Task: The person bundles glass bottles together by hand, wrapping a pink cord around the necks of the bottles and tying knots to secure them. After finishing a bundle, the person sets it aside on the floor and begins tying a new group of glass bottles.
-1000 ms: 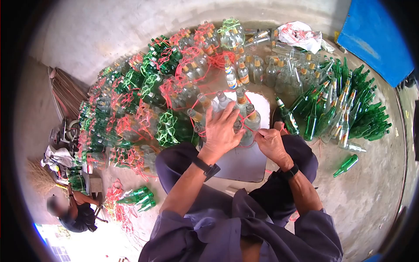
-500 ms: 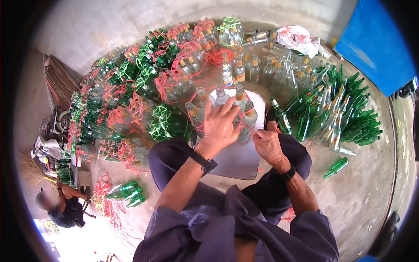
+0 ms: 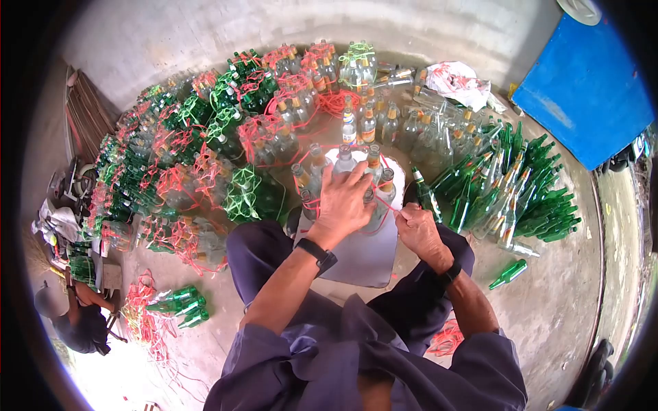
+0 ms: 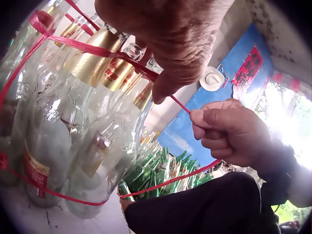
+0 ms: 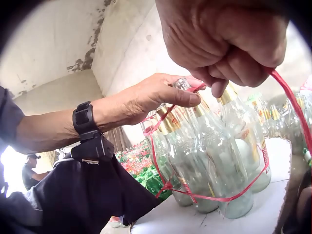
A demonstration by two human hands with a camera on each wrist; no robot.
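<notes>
A cluster of clear glass bottles (image 5: 219,161), several with gold neck foil, stands upright on a white board (image 3: 363,267) between the person's knees. Red plastic string (image 4: 170,183) loops around the bottles low down and again at their necks. My left hand (image 3: 343,205) lies over the bottle tops with fingers spread, its thumb beside the neck string. Just right of the cluster, my right hand (image 3: 421,233) is curled into a fist and pinches the string, whose short stretch (image 4: 180,103) runs taut from the bottle necks. Some bottle tops are hidden under the left hand.
Tied bundles of bottles (image 3: 199,178) fill the floor on the left. Loose green bottles (image 3: 528,205) lean in a pile at right, with one green bottle (image 3: 508,274) lying alone. A blue panel (image 3: 582,89) leans at back right. Another person (image 3: 75,315) sits far left.
The head view has swung, so the surroundings sit further left and a round white object appears at top right. Both hands keep nearly the same places at the bottles.
</notes>
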